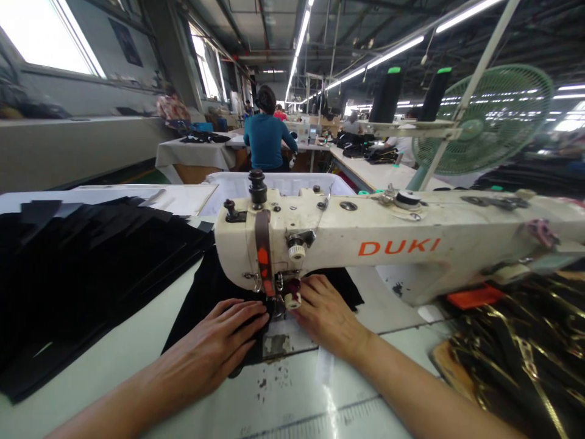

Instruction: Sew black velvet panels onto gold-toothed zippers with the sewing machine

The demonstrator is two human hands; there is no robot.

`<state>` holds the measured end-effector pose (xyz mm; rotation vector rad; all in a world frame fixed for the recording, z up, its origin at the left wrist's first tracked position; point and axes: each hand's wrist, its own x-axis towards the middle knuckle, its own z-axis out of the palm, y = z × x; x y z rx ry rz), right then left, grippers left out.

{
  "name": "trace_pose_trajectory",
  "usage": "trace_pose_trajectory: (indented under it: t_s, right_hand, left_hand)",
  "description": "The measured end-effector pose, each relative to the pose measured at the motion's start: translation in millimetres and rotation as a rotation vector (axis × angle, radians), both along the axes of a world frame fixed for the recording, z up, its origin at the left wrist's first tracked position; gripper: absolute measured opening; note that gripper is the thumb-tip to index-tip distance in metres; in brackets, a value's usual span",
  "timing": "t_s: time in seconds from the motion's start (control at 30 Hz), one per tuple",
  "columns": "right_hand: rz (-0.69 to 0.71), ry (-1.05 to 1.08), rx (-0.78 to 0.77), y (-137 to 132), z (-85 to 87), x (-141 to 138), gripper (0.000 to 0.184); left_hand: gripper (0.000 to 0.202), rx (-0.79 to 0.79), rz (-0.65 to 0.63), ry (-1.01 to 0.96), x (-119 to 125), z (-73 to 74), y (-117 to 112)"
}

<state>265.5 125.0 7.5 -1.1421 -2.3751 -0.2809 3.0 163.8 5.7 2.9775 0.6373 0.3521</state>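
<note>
A white sewing machine (402, 244) marked DUKI stands across the table. A piece of black fabric (201, 305) lies under its needle area. My left hand (219, 344) rests flat on the fabric, fingers stretched toward the presser foot. My right hand (326, 314) lies on the fabric just right of the needle, fingers extended under the machine head, partly hidden by it.
A stack of black fabric pieces (77, 268) covers the table's left side. A white bin (283, 183) sits behind the machine. A green fan (498, 119) and thread cones (388, 94) stand at the right. Black and gold material (525, 353) lies at lower right. A person in a teal top (267, 137) sits ahead.
</note>
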Motion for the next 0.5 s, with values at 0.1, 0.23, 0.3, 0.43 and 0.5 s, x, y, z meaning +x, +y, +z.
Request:
trace_pose_trajectory:
  t_s: [0.1,0.23,0.3,0.43,0.5]
  right_hand:
    - [0.111,-0.123,-0.078,3.1,-1.5,3.3,0.018]
    - [-0.008,-0.138,-0.098,4.4,-4.4,1.8,0.01]
    - [-0.019,-0.09,-0.113,4.5,-4.7,1.1,0.01]
    - [0.027,-0.025,-0.145,5.2,-5.2,1.7,0.012]
    - [0.043,-0.029,-0.156,5.3,-5.4,1.9,0.013]
  left_hand:
    - [0.046,-0.007,-0.016,0.002,-1.4,-1.8,2.2]
    - [0.046,0.012,-0.015,0.016,-2.9,-1.8,3.4]
    - [0.046,0.032,-0.023,0.008,-2.4,-0.7,3.0]
    - [0.047,0.04,-0.012,0.003,-0.9,1.6,1.6]
    - [0.045,0.041,-0.011,0.006,-1.3,1.6,1.5]
